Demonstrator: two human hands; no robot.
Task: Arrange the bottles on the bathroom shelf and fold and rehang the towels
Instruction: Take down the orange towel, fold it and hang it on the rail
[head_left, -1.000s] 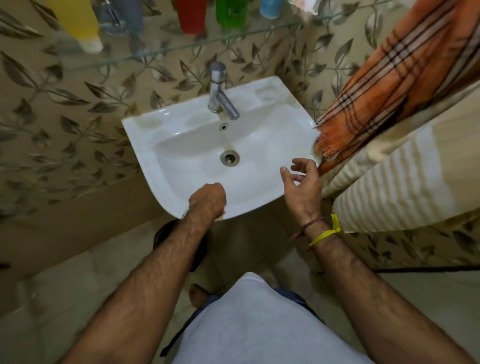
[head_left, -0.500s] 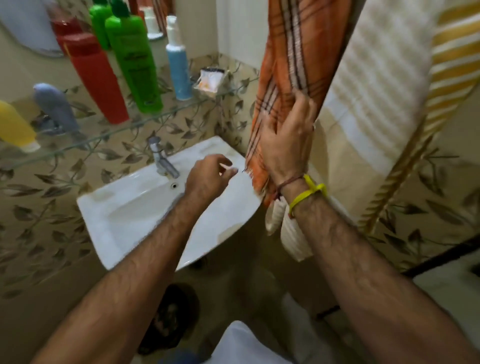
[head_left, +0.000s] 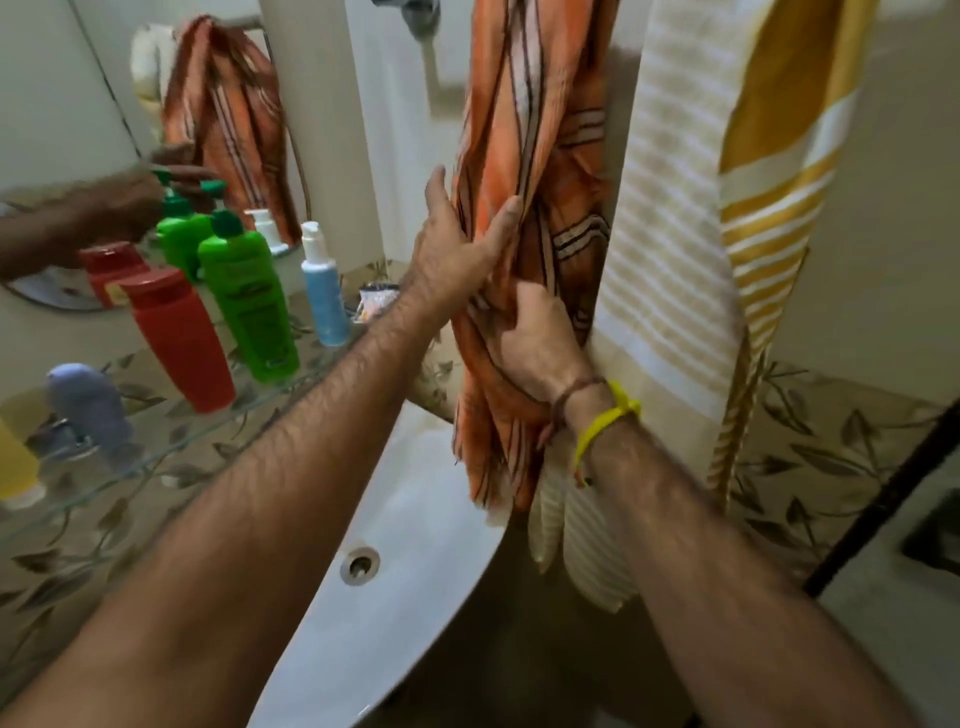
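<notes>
Leaf-patterned tiles back the glass shelf (head_left: 171, 447), bottles (head_left: 248, 301) standing upright there; I see my left hand (head_left: 457, 249) pinching the hanging orange towel (head_left: 524, 156) while my right hand (head_left: 540, 348) clutches it lower, likely gathering it for lifting off

Both forearms are bare from elbow to wrist, with no sleeves showing, and both carry dark hair along their length. The left hand (head_left: 457, 249) wears nothing, neither ring nor band. The right hand (head_left: 540, 348) has two things at the wrist: a thin brown thread (head_left: 574, 391) nearest the hand, and just behind it a bright yellow band (head_left: 605, 421) tied in a knot, its short ends sticking out toward two o'clock.
</notes>
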